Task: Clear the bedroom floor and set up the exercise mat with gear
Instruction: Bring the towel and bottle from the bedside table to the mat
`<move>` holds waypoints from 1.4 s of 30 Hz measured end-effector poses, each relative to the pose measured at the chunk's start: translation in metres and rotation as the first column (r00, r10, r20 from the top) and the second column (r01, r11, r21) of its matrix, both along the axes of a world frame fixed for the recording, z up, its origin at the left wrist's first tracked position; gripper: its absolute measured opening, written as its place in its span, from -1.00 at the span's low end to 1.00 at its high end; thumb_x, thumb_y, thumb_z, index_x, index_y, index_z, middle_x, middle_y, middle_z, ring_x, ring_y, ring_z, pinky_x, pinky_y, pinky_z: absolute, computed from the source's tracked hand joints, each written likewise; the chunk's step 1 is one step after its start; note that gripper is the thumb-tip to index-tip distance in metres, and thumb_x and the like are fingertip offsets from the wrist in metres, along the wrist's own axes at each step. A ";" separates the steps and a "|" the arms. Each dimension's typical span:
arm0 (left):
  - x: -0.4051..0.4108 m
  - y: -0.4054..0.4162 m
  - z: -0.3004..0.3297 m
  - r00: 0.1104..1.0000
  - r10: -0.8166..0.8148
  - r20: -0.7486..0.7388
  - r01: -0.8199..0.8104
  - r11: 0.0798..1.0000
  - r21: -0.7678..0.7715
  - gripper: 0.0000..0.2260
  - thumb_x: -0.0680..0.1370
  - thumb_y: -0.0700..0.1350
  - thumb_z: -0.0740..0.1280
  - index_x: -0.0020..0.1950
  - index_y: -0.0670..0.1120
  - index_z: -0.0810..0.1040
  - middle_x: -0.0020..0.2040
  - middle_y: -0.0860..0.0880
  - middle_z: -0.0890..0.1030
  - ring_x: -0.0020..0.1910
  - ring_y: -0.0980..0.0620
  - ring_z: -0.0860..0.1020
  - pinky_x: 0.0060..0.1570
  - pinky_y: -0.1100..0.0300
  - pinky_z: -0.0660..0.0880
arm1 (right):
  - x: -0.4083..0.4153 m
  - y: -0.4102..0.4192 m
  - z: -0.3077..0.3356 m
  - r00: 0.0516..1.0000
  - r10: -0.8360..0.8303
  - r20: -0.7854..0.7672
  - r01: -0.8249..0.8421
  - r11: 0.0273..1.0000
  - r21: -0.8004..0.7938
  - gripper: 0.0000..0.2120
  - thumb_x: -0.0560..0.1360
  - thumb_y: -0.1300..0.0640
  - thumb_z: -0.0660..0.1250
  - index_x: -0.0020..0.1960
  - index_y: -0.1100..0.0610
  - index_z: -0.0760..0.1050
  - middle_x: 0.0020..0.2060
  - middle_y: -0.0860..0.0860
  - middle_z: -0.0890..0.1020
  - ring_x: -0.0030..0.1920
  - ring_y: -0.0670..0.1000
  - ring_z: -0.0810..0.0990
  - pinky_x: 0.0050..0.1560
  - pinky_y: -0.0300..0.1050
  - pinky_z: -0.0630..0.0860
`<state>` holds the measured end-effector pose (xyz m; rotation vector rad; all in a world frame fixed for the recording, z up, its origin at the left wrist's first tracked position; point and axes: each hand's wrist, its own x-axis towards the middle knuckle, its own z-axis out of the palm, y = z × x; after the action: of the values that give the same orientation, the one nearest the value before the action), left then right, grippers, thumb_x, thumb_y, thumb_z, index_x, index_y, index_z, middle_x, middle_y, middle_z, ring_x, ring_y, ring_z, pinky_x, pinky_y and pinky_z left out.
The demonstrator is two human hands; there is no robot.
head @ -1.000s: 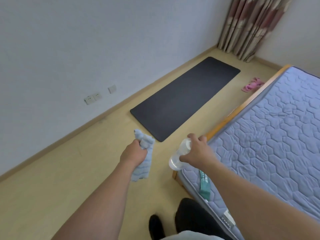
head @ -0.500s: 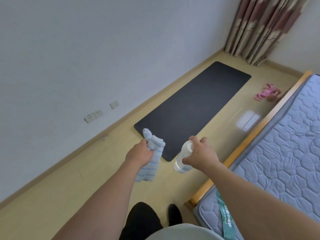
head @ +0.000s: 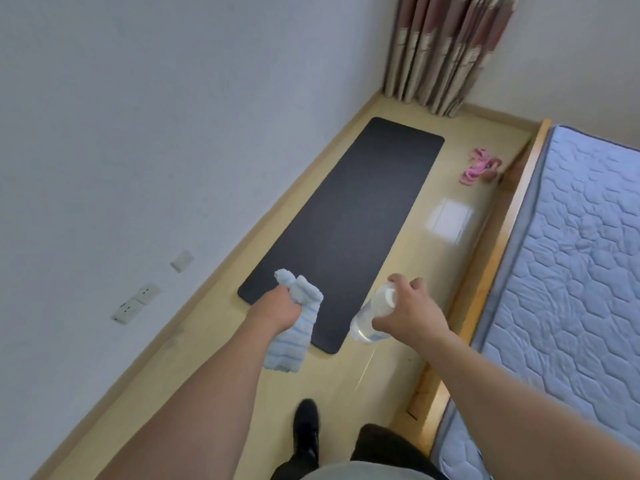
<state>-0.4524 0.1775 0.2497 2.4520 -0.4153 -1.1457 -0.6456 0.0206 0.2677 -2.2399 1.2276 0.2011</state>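
Soft even daylight, bright glare patch on floor (head: pixel 449 221), faint shadows, wide-angle bending at edges, slight motion blur overall.

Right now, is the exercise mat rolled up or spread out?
Spread out. The black exercise mat lies flat on the floor along the wall, all four corners showing, with no rolled end.

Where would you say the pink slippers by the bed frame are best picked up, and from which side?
Probably from above, pinching the straps of the pink slippers: they lie flat on the floor, close together, with open floor on the mat's side.
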 end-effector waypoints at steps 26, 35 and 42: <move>-0.026 -0.434 0.013 0.683 -0.719 0.124 0.721 0.692 0.040 -0.78 0.47 0.01 0.11 -0.01 0.07 0.50 -0.15 0.03 0.64 -0.15 -0.01 0.62 -0.02 -0.04 0.59 | -0.063 -0.321 -0.016 0.900 -0.433 -0.039 0.434 0.901 0.014 -0.14 0.24 -0.11 0.50 0.43 -0.07 0.17 0.24 0.07 0.28 0.10 0.19 0.51 0.04 0.02 0.58; 0.005 -0.577 -0.005 0.610 -0.785 0.112 0.782 0.619 0.074 -0.87 0.49 -0.06 0.12 -0.13 0.08 0.45 -0.20 0.03 0.60 -0.17 -0.01 0.59 -0.18 0.11 0.51 | -0.039 -0.451 -0.030 0.885 -0.459 -0.078 0.464 0.883 0.066 -0.14 0.22 -0.14 0.49 0.41 -0.08 0.17 0.22 0.05 0.28 0.06 0.18 0.53 0.00 0.02 0.60; 0.040 -0.731 -0.003 0.623 -0.774 0.116 0.780 0.626 -0.013 -0.77 0.47 0.04 0.10 -0.02 0.04 0.49 -0.13 0.01 0.62 -0.11 -0.04 0.61 0.01 -0.05 0.57 | -0.004 -0.592 -0.013 0.853 -0.520 -0.050 0.521 0.853 0.015 -0.18 0.22 -0.10 0.50 0.39 -0.08 0.21 0.24 0.06 0.29 0.11 0.22 0.51 0.08 0.09 0.56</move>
<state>-0.4128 -0.5531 0.2466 2.2907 -1.6555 -1.2618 -0.6495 -0.5714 0.2550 -1.7988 1.7912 0.0535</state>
